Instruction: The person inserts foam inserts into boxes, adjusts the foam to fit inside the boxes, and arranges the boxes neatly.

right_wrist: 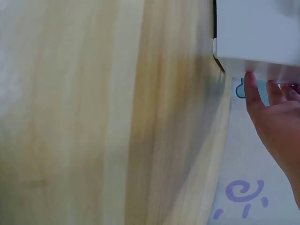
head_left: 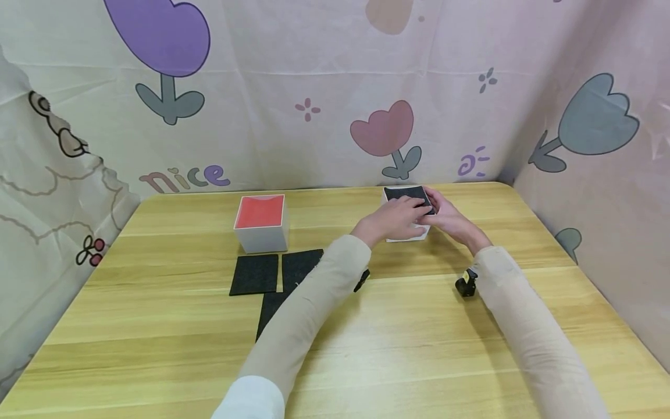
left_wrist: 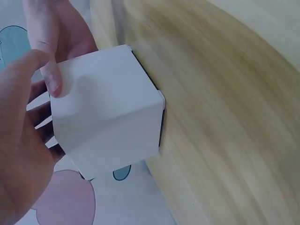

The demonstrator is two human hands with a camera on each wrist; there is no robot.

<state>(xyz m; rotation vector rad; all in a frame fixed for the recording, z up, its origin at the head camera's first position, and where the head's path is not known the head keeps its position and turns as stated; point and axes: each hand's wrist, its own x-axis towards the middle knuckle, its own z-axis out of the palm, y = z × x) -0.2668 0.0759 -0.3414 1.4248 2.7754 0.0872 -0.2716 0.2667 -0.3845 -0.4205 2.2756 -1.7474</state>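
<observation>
At the back right of the table stands a white square box (left_wrist: 108,103), with a black felt-like square (head_left: 402,191) at its top. My left hand (head_left: 396,219) lies over the box, its extended fingers resting on the black square. At the box's right side, my right hand (head_left: 449,217) steadies it. The left wrist view shows the right thumb (left_wrist: 53,80) against the front face, while right fingers (right_wrist: 253,91) touch the side in the right wrist view. Whatever lies beneath the black square is hidden.
Another white box (head_left: 262,238) with a red top (head_left: 260,211) stands back left. Before it lie black squares (head_left: 254,274), partly covered by the left sleeve (head_left: 314,308). Patterned cloth (head_left: 293,139) hangs behind the wooden table (head_left: 387,349).
</observation>
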